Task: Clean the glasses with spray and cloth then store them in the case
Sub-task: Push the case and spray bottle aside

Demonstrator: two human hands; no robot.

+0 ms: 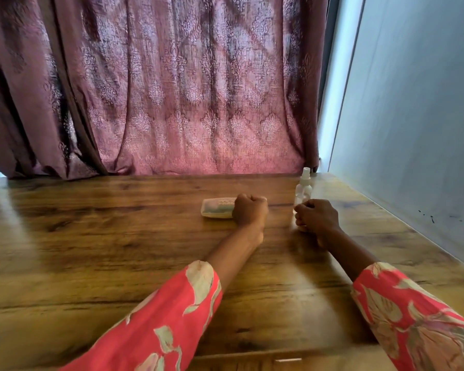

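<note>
Left hand point(250, 210): fingers curled into a fist at the right end of the pale case point(218, 208); whether they grip it cannot be told. Right hand point(316, 216): fingers curled, contents unclear, just in front of the clear spray bottle point(304, 187). Both rest on the wooden table point(118, 236). Glasses not discernible.

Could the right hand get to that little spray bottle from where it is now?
Probably yes. The right hand rests on the table just in front of the spray bottle, and nothing stands between them.
</note>
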